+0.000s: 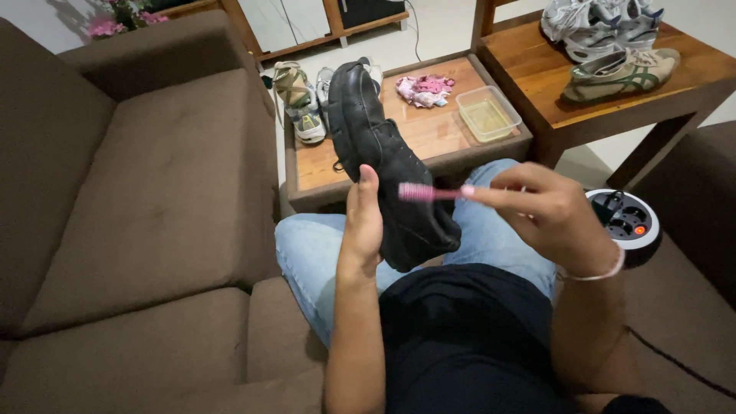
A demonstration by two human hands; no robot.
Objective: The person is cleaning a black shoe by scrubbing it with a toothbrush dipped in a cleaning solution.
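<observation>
A big brown sofa [138, 199] filled the left side, and the person sat on it in blue jeans [314, 253] and a dark top. In front stood a low wooden bench [429, 130], and a second, taller wooden bench [537, 69] stood just beside it on the right. The left hand [362, 222] held a black shoe [387, 161] up over the lap, toe pointing away, with its fingers closed around the heel end. The right hand [548, 211] had its fingers pinched shut on a small pink brush [429, 192], and the bristle end touched the side of the shoe. On the low bench sat a clear tub [488, 113] with a little yellowish liquid, a crumpled pink cloth [424, 90], and more shoes near the far corner. A pair of pale sneakers [613, 54] lay on the taller bench. A round power socket [625, 218] rested near the right wrist. I think the shoe could slip, because only one hand held it. Drips from a wet brush could land on the jeans or near the socket.
</observation>
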